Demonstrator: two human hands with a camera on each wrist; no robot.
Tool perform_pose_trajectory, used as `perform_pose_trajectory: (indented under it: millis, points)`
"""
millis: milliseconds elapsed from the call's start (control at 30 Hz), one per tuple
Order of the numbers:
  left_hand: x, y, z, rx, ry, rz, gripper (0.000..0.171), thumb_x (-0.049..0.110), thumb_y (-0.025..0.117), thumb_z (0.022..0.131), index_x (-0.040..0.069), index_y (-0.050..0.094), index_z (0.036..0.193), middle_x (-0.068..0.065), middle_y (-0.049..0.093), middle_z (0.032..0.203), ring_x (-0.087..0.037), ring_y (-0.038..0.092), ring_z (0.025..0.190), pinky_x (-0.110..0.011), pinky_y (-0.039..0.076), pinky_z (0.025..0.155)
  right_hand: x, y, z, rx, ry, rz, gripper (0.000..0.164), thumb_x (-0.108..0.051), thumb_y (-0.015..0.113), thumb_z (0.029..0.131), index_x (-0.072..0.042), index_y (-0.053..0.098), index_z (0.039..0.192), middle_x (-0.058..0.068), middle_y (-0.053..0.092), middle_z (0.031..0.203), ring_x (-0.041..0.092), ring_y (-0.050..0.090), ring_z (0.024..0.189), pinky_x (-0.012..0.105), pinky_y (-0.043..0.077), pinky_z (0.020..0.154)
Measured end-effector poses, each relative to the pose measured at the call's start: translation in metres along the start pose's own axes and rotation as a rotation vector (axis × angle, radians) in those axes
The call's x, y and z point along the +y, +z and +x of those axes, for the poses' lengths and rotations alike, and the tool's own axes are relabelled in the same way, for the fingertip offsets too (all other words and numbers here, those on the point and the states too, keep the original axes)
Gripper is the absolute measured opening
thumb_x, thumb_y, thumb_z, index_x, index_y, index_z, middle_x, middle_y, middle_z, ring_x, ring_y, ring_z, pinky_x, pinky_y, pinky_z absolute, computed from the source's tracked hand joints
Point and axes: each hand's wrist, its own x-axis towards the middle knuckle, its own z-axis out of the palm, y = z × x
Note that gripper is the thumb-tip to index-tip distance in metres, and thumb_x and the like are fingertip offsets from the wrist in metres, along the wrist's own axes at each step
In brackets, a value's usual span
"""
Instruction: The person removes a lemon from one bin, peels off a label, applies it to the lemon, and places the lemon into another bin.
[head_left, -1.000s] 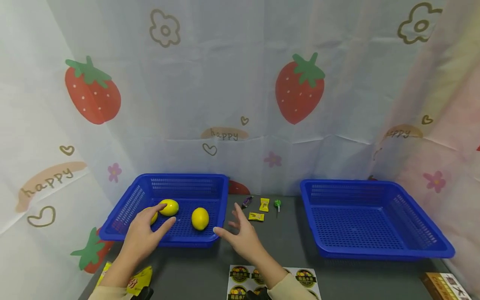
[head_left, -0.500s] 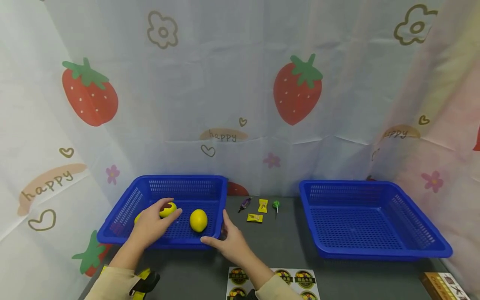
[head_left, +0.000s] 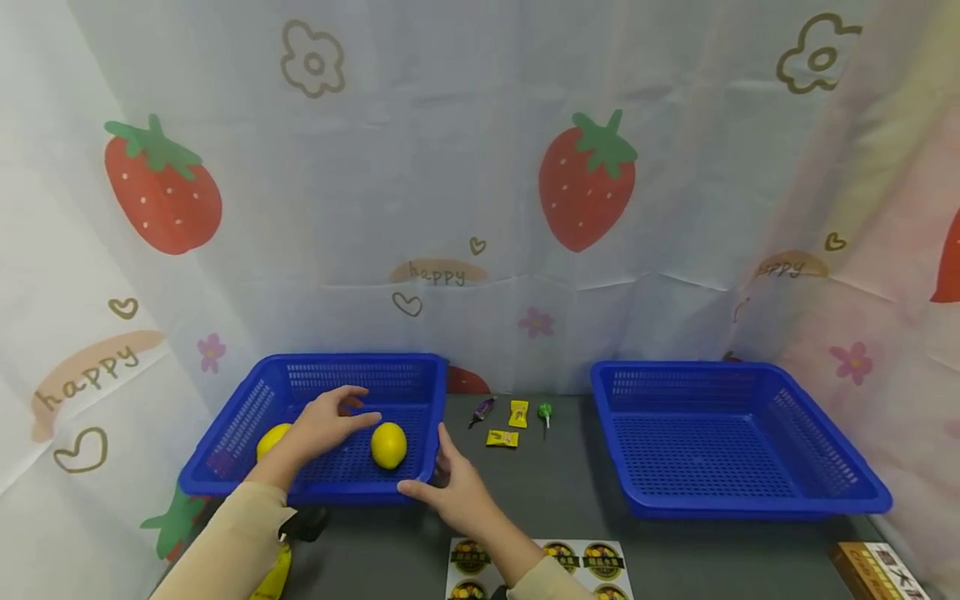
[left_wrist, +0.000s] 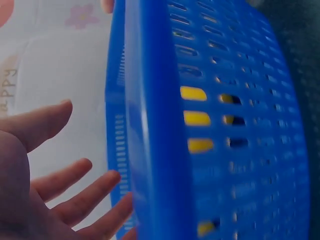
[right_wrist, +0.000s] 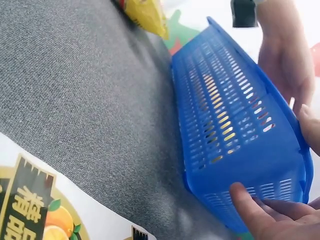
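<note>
1. A printed curtain [head_left: 450,167] is hanging behind everything, showing red strawberries.
2. The dark grey worktop [head_left: 562,492] is stretching in front of it.
3. On it, the right basket [head_left: 712,450], blue, is sitting well apart from the matching left basket [head_left: 352,360].
4. A sticker sheet [head_left: 581,575] is lying at the front, the right forearm crossing above it.
5. The left hand's grip [head_left: 326,429] is hovering over the left basket, thumb and fingers spreading apart and holding nothing.
6. The right hand's grip [head_left: 453,492] is spreading wide around the left basket's near right corner; I cannot tell whether it is pressing.
7. Inside that basket, 2 lemons [head_left: 388,446] are showing, 1 lying near the left thumb, 1 partly hiding behind the left forearm.
8. Between the baskets, 2 yellow candies [head_left: 502,438], 1 purple candy [head_left: 482,410] and 1 green lollipop [head_left: 545,412] are lying.
</note>
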Motion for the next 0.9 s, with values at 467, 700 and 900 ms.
perform_pose_trajectory:
  millis: [467, 700, 900]
  points:
    - [-0.005, 0.028, 0.022, -0.109, -0.011, -0.109, 0.065, 0.030, 0.079, 0.089, 0.006, 0.053, 0.144, -0.026, 0.054, 0.142, -0.045, 0.055, 0.126, -0.059, 0.049, 0.102, 0.002, -0.002, 0.000, -0.010, 0.004, 0.022, 0.108, -0.053, 0.073, 0.088, -0.013, 0.007, 0.164, 0.014, 0.042, 0.157, 0.028, 0.049, 0.140, 0.052, 0.042, 0.113]
    - [-0.009, 0.031, 0.025, -0.180, -0.069, -0.049, 0.070, 0.030, 0.081, 0.085, 0.004, 0.053, 0.144, -0.027, 0.050, 0.146, -0.048, 0.047, 0.133, -0.066, 0.040, 0.107, 0.002, -0.002, -0.001, -0.025, -0.023, 0.039, 0.106, -0.049, 0.073, 0.090, -0.012, 0.006, 0.163, 0.011, 0.043, 0.157, 0.031, 0.049, 0.139, 0.050, 0.043, 0.112]
    - [-0.015, 0.035, 0.028, -0.220, -0.074, -0.009, 0.071, 0.028, 0.082, 0.084, 0.003, 0.053, 0.144, -0.026, 0.051, 0.146, -0.046, 0.048, 0.132, -0.066, 0.039, 0.107, 0.002, -0.002, -0.001, -0.015, -0.012, 0.037, 0.107, -0.049, 0.074, 0.089, -0.011, 0.007, 0.163, 0.013, 0.043, 0.157, 0.029, 0.051, 0.138, 0.050, 0.042, 0.113]
